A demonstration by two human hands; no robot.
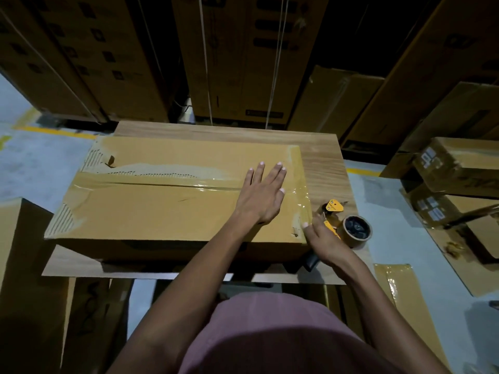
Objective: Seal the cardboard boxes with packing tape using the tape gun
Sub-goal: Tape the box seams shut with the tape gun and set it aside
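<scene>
Pressing flat, left hand (263, 194) spread on box (162, 209); right hand (325, 238) grip clutching tape gun (340, 222).

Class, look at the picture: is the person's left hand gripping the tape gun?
No: the left hand lies flat on the cardboard box, while the right hand holds the tape gun.

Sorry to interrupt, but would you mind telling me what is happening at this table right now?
A person is taping a cardboard box shut on a wooden table. The left hand lies flat on the box top by the tape strip along the centre seam. The right hand grips the tape gun at the box's right end, where clear tape runs down over the edge.
</scene>
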